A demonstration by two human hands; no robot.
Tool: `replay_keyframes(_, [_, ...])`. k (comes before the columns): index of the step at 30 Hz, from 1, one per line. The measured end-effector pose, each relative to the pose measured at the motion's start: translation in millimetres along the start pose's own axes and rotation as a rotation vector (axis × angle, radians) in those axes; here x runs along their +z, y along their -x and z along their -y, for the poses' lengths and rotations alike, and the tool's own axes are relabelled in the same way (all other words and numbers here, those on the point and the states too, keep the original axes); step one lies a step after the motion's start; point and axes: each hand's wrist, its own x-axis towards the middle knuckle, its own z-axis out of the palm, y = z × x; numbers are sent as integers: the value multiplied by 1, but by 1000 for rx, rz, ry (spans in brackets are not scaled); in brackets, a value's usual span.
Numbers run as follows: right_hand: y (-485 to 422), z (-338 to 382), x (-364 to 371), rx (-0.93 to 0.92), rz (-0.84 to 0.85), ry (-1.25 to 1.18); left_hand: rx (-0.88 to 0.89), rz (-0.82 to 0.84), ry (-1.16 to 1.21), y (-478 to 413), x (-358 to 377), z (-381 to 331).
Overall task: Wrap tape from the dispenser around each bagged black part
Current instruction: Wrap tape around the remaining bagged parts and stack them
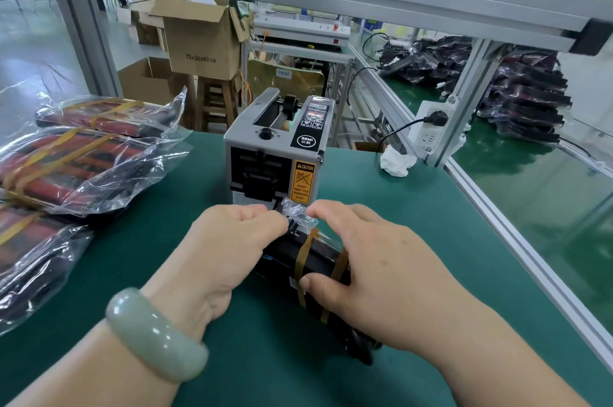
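Observation:
A bagged black part (pixel 315 260) lies on the green mat just in front of the grey tape dispenser (pixel 275 154). Two amber tape bands cross the part. My left hand (pixel 229 240) has its fingers curled and pinches the bag's clear plastic at the far end. My right hand (pixel 374 257) lies over the part, thumb pressed on the near tape band and fingertips on the plastic at the far end. The dispenser's outlet is partly hidden behind the bunched plastic.
Several bagged red-and-black parts (pixel 76 167) with amber tape lie stacked at the left. A crumpled white cloth (pixel 396 161) sits right of the dispenser, by a power strip (pixel 431 127) on the aluminium frame (pixel 517 224). More bagged parts (pixel 524 104) are piled beyond the frame.

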Motion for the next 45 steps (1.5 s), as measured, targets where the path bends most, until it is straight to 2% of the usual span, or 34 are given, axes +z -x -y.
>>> replay_keyframes(8, [0,0,-1,5,22,3,31,31,-83,2,1,0])
replay_keyframes(17, [0,2,-2,3,47,12,75,-10,-165,2,3,3])
replay_keyframes(31, [-1,2,-2,29,34,25,82,-64,-178,-2,6,3])
replay_keyframes(45, [-1,6,-2,-10,54,57,79,-45,-177,2,6,-1])
